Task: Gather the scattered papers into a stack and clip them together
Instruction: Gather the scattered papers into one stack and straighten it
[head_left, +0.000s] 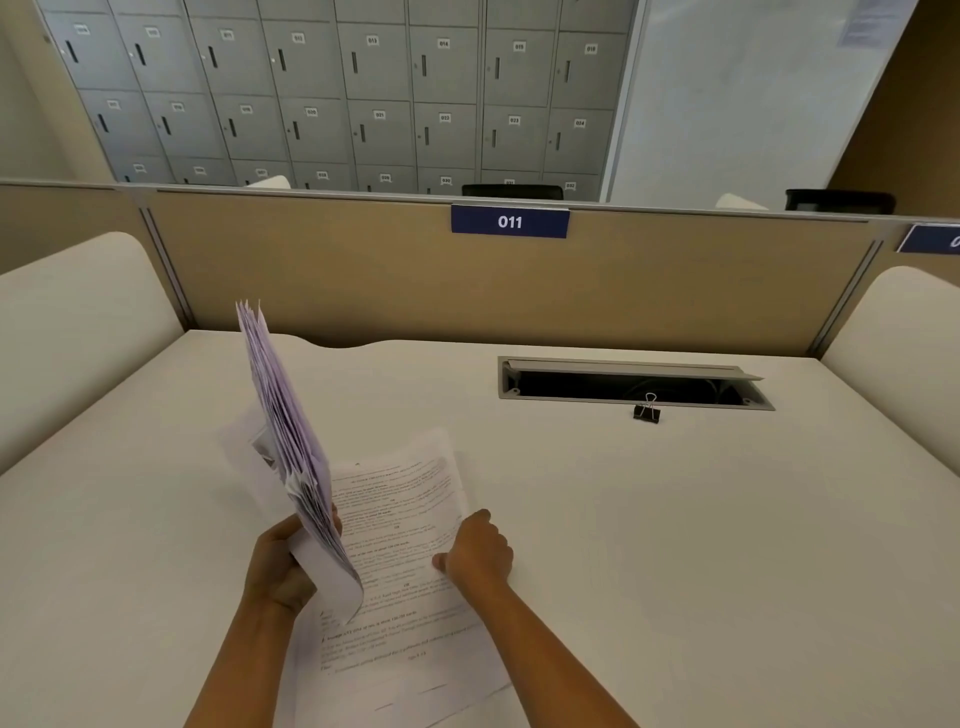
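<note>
Sheaf of papers (283, 415) is gripped near-upright by the left hand (278, 569), above the counter (675, 519). A printed sheet (400, 525), flat on the counter, is pinched at its rt edge by the right hand (480, 551). Black binder clip (647, 413) is seen well apart, just beside the cable slot (623, 370).

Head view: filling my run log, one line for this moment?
left hand: holds paper stack raised | right hand: pinches printed sheet | binder clip: untouched on desk
</note>
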